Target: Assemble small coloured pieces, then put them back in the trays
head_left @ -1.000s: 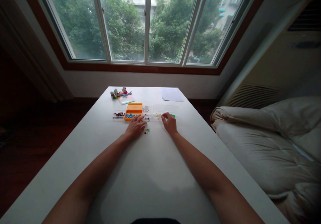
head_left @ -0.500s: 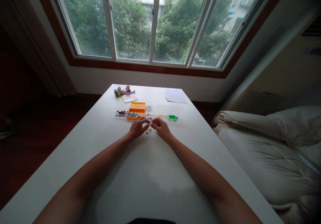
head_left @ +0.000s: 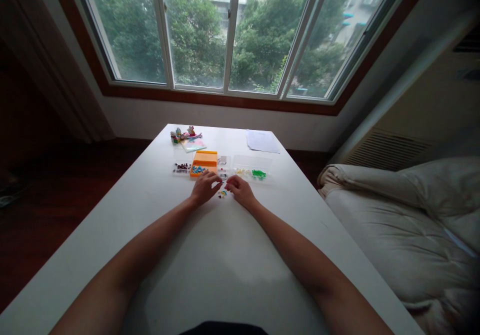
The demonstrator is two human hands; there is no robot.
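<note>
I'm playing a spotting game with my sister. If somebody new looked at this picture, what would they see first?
Probably the bright orange case, open on the white table just beyond the left hand, with little blue pieces in its near half. Next, perhaps the green pieces farther right, beyond the right hand. Behind the table, the big window shows leafy trees.

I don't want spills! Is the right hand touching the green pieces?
Apart: the head view shows a pale gap between the right hand and the green pieces.
</note>
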